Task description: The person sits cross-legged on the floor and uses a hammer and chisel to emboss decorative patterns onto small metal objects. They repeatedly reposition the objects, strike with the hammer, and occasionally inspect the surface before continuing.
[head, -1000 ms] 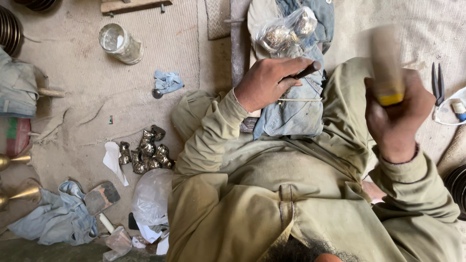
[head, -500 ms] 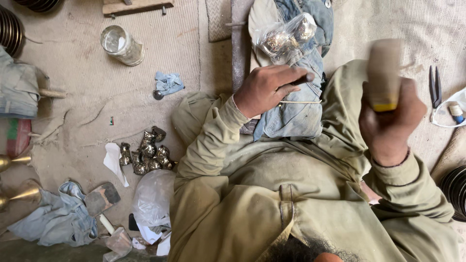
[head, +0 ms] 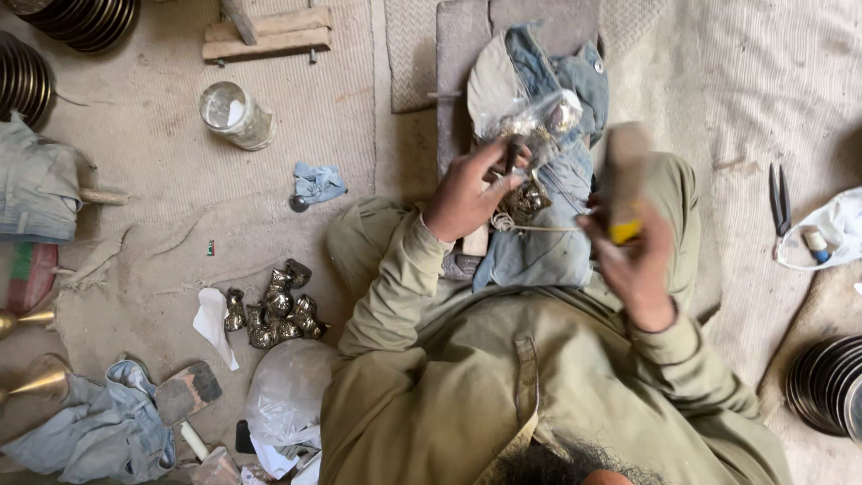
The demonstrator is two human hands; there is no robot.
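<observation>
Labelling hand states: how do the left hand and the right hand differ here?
The left hand pinches a thin dark rod over the small metal piece on the denim cloth; the right hand grips a blurred wooden mallet with a yellow band. The left hand looks sharp, the right hand motion-blurred. Both are bare, in olive sleeves.

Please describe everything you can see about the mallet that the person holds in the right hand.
The mallet looks like wood, pale brown, with a thick blocky head and a yellow band low on it, just above the grip. It is blurred, so fine detail cannot be told. The right hand is closed around its lower part and holds it roughly upright, head up, above the blue denim cloth on the person's lap. It stands to the right of the left hand, apart from it. Nothing else appears to touch it.
</observation>
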